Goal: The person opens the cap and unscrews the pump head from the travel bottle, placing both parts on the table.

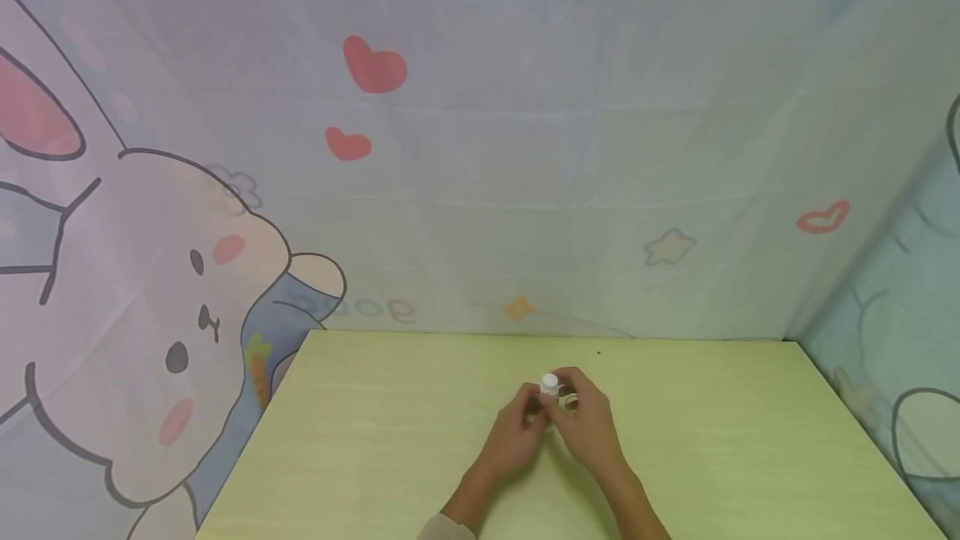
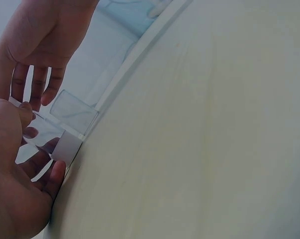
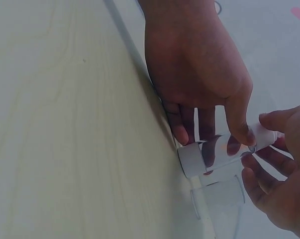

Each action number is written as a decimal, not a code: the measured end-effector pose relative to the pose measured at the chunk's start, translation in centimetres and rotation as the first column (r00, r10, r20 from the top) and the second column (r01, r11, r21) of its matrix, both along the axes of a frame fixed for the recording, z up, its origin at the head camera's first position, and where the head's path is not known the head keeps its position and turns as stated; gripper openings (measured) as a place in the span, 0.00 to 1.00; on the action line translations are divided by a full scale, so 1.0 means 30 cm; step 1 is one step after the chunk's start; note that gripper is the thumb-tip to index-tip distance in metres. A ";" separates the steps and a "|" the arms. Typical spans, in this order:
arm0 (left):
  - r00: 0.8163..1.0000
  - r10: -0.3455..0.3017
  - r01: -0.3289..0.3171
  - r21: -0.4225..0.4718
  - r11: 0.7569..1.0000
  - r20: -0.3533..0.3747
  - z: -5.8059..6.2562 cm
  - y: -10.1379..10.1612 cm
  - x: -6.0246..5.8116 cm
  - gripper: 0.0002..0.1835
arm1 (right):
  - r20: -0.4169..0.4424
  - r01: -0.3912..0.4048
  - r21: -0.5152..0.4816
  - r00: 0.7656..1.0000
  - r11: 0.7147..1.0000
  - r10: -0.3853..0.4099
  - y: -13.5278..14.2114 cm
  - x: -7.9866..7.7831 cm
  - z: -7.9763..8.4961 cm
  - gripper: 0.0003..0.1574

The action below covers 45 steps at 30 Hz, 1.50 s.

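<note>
A slim bottle with a white top, a clear body and a white band at its foot stands upright between my two hands. My left hand grips its lower part, fingers around the clear body and foot in the left wrist view. My right hand pinches the upper part, with thumb and fingers at the white top in the right wrist view. Just right of the bottle, a short clear cup-like cylinder stands on the table, apart from it. Fingers hide part of the bottle.
The pale yellow-green table runs back to a cloth backdrop printed with hearts, stars and a rabbit. A tiny dark speck lies near the table's far edge. Another cloth panel hangs on the right.
</note>
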State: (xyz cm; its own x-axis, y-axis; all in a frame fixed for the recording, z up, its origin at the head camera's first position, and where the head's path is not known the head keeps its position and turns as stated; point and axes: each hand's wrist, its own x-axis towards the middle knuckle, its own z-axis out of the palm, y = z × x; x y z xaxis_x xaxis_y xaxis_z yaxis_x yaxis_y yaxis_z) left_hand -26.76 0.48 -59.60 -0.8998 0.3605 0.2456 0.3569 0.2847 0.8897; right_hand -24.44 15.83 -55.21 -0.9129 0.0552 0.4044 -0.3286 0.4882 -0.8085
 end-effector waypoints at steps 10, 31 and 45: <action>1.000 0.013 -0.013 -0.007 1.000 0.011 -0.005 0.000 -0.002 0.13 | 0.018 0.004 0.000 1.000 1.000 -0.004 -0.001 0.003 0.005 0.21; 1.000 0.009 -0.009 -0.008 1.000 -0.012 -0.002 0.001 -0.006 0.12 | 0.041 -0.004 0.003 0.999 1.000 0.004 -0.004 0.004 0.000 0.19; 1.000 0.006 -0.006 0.004 1.000 -0.022 0.000 -0.002 -0.001 0.12 | 0.016 -0.012 0.003 1.000 1.000 0.012 -0.002 0.007 0.006 0.17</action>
State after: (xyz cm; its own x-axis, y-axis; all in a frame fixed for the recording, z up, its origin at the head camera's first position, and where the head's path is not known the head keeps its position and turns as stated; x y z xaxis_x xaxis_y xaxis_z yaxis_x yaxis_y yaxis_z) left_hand -26.78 0.42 -59.59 -0.8964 0.3538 0.2670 0.3748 0.2834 0.8827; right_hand -24.24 15.76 -55.02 -0.9198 0.0430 0.3901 -0.3217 0.4868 -0.8121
